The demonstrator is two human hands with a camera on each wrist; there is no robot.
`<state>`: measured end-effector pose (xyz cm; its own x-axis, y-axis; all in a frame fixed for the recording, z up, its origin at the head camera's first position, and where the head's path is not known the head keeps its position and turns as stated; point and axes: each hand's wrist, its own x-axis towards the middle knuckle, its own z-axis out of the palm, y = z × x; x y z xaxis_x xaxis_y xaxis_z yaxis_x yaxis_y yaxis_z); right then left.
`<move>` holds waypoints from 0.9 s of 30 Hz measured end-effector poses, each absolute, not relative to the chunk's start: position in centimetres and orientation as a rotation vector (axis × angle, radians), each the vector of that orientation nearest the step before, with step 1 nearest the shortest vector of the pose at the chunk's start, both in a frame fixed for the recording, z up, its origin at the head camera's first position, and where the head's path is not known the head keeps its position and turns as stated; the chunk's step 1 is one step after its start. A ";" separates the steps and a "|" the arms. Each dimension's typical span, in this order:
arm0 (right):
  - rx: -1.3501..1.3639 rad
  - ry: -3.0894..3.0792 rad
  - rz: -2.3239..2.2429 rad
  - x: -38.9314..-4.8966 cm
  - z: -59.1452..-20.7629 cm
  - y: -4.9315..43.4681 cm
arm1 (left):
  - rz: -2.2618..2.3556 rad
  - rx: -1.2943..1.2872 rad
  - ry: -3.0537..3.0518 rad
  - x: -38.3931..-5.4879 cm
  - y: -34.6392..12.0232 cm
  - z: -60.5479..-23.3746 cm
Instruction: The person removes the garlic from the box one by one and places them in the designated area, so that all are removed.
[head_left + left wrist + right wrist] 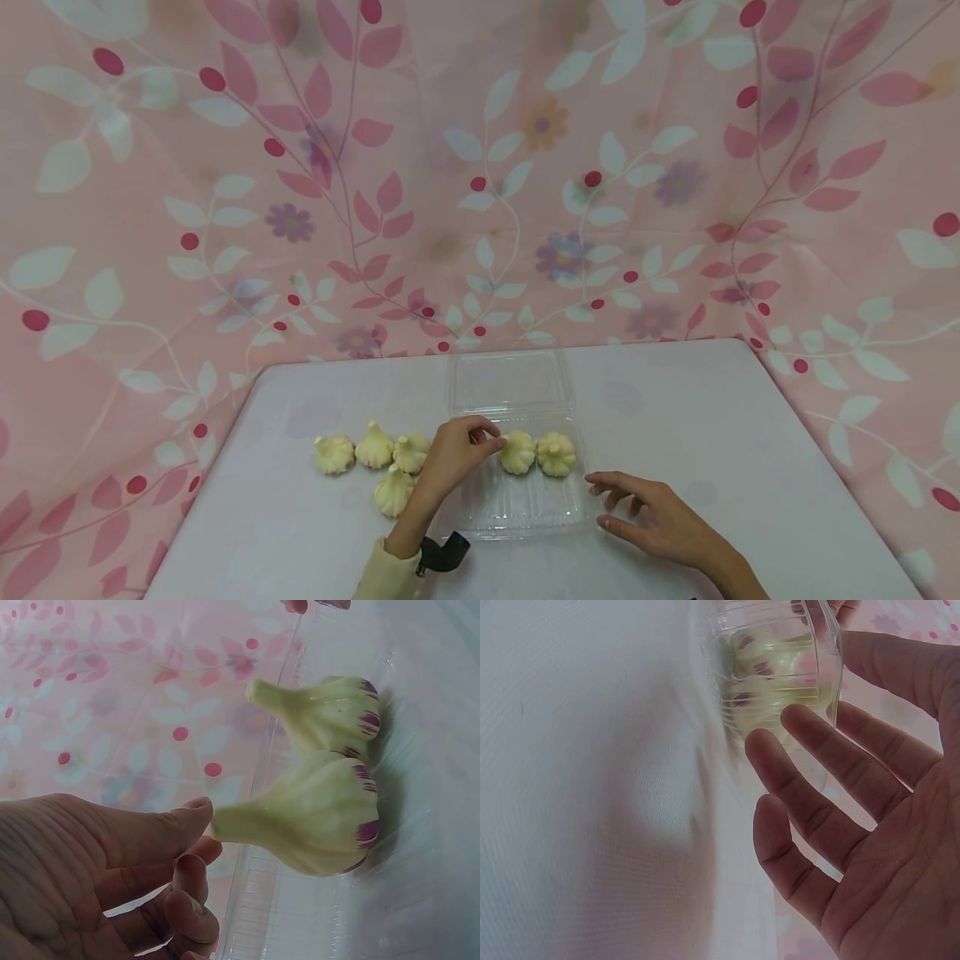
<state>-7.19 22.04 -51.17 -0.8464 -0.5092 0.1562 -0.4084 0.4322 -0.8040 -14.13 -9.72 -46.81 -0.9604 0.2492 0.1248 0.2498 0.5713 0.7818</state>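
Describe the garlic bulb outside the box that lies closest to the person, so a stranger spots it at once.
On the white table, find the open clear plastic box. To its left lie three pale garlic bulbs in a row. Your bulb sits in front of that row, the only one outside the box that is out of line.

White table (697, 442), clear container (525, 504), four garlic bulbs (375, 447)
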 end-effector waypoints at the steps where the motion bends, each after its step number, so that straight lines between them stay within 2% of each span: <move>1: -0.822 2.564 -1.392 -7.2 -51.2 22.0 | -1.385 -0.441 -2.787 -14.2 -9.7 -46.9; 27: -0.846 2.568 -1.412 -7.2 -51.5 22.1 | -1.346 -0.458 -2.813 -14.1 -9.1 -47.1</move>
